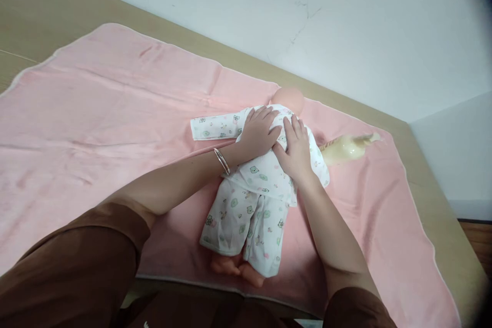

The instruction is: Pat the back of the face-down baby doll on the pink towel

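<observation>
both hands, left hand point(260, 130) and right hand point(295, 149), lie flat with fingers spread on the doll point(255, 184), grasping nothing. doll appears light; its clothes look soft and loose, so grip the firmer torso

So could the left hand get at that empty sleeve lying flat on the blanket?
Probably yes. The left hand rests on the doll's chest, right beside where the sleeve starts. The sleeve lies flat on the pink blanket with nothing on or around it.
</observation>
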